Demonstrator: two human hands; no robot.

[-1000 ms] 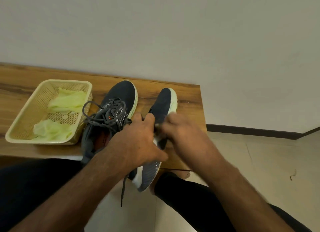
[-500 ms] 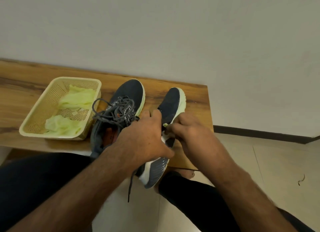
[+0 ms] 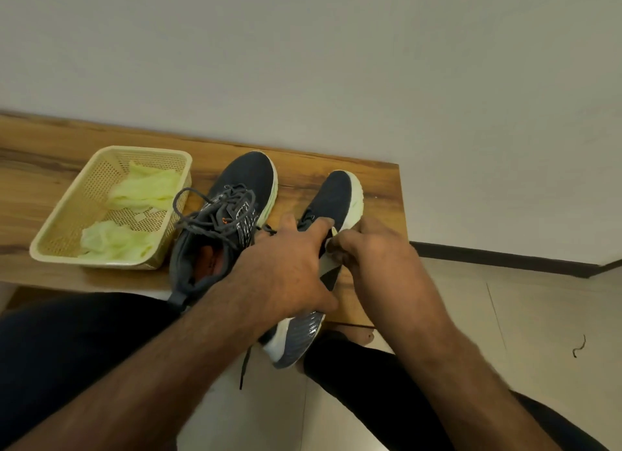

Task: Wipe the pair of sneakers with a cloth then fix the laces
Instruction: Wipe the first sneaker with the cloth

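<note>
Fingers (image 3: 340,245) hiding cloth (image 3: 334,231) on sneaker (image 3: 336,195)

Bare forearms (image 3: 161,366), black trousers (image 3: 67,349), 1 bare foot (image 3: 356,336).

You have two dark grey mesh sneakers with pale green soles (image 3: 250,181) (image 3: 340,195), one yellow perforated plastic basket (image 3: 67,235), and two crumpled pale green cloths (image 3: 148,188) (image 3: 114,242).
</note>
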